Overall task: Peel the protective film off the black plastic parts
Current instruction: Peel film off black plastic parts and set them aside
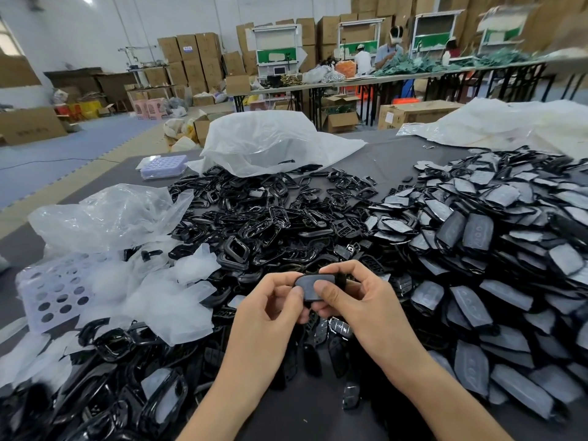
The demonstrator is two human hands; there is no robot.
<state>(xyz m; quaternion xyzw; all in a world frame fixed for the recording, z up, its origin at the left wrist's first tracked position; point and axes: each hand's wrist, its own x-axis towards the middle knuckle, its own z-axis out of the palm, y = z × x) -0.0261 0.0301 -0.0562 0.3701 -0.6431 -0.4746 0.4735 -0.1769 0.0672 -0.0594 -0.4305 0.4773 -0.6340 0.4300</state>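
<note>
I see left hand [270, 302] and right hand [356, 300] both pinching one black part [326, 277], film [305, 282] perhaps still on, filmed pile [493, 237] at its right

The room is a large workshop hall with a pale white wall [95, 27] and a blue-grey floor [63, 148]. Brown cardboard boxes [194, 58] stand stacked along the far side — some piled high. A long table [350, 81] on dark legs crosses the back, green-and-white stations [276, 43] behind it, pink stools [149, 108] off to the left.
</note>
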